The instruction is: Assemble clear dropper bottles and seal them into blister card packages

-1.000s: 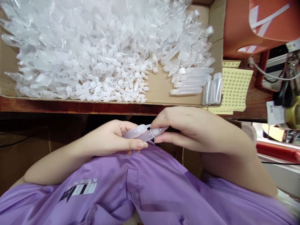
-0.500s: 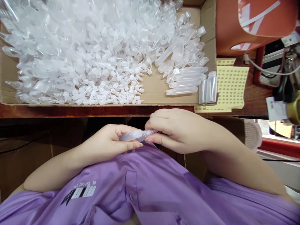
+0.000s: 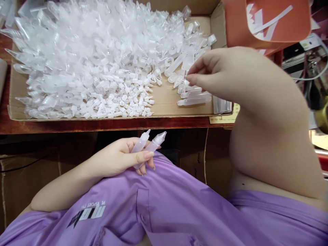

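My left hand [image 3: 120, 158] rests on my purple shirt, closed round two small translucent dropper bottles [image 3: 148, 144] whose tips point up and to the right. My right hand [image 3: 217, 73] is stretched out over the right end of a shallow cardboard tray [image 3: 164, 99], its thumb and forefinger pinched together over a clear plastic cap [image 3: 181, 87] among loose caps. Whether the fingers hold anything I cannot make out. A few bottles [image 3: 194, 99] lie in a row just under that hand.
The tray holds a big heap of clear plastic caps, tips and bottles [image 3: 89, 58]. It sits on a dark wooden table edge [image 3: 102, 124]. An orange plastic stool [image 3: 266, 20] stands at the top right. A yellow sheet [image 3: 225, 118] lies under the tray's right end.
My right hand has left the bottles at my lap and reached up to the tray's right end. My left hand now holds both bottles alone, tips free.
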The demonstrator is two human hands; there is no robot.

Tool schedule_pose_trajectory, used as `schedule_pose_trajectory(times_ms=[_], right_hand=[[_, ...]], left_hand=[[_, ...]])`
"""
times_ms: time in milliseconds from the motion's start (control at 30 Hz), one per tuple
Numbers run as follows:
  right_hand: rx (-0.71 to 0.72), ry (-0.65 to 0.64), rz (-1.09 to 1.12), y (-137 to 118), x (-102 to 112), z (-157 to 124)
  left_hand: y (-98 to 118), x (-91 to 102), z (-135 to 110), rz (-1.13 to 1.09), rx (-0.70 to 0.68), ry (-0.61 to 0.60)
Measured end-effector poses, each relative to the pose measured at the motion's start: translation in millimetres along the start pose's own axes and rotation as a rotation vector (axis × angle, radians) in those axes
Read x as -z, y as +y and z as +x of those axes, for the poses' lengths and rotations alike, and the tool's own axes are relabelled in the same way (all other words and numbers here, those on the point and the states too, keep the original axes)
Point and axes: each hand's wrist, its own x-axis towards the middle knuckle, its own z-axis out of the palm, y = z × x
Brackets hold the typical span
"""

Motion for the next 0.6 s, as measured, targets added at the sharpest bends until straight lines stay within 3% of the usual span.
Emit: schedule_pose_trajectory(times_ms=[133, 267, 400, 500, 600], right_hand=[[0.073, -0.081, -0.197, -12.4, -11.5, 8.7], [0.061, -0.074, -0.279, -13.9, -25.6, 14.2], [0.196, -0.012, -0.082, -3.4, -29.6, 11.6], [0.205, 0.015, 0.049, 7.7, -25.8, -1.7], [0.235, 0.143, 0.217, 25.4, -20.5, -13.7]], left_hand=[[-1.0, 0.2, -2.2, 0.001, -0.032, 0.047], [-0.9, -0.3, -2.5, -0.018, -0.007, 0.018], [-1.4, 1.4, -1.3, -0.013, -0.023, 0.039], [-2.2, 4.2, -1.4, -0.025, -0.029, 0.049], [-3.3, 7.3, -2.7, -0.071, -0.021, 0.066]])
